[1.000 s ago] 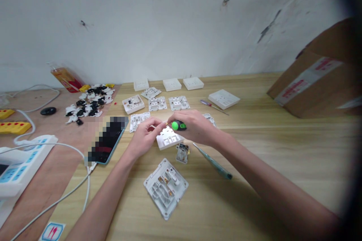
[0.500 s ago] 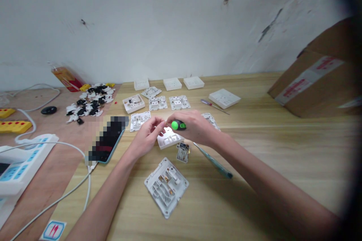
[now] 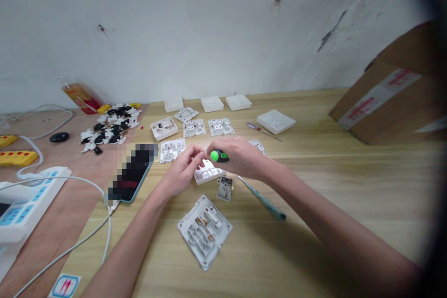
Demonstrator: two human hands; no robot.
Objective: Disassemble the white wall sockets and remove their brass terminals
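Note:
My right hand (image 3: 240, 157) is closed round a screwdriver with a green and black handle (image 3: 218, 155), held level above a white socket part (image 3: 208, 173) on the wooden table. My left hand (image 3: 182, 171) pinches something small just left of the screwdriver tip; I cannot make out what it is. Below my hands lie a small socket insert (image 3: 225, 188) and an opened white socket plate (image 3: 204, 231) with its inner side up. A teal-handled tool (image 3: 262, 199) lies to the right of the insert, under my right forearm.
Several white socket plates (image 3: 213, 103) and parts lie in rows further back, with a red-handled screwdriver (image 3: 260, 130). At the left lie a phone (image 3: 132, 173), a heap of black and white scraps (image 3: 110, 128), power strips (image 3: 21, 200) and cables. A cardboard box (image 3: 391, 98) stands at the right.
Both hands have stayed over the white socket part; my left fingers have shifted slightly towards the screwdriver tip. Nothing else moved.

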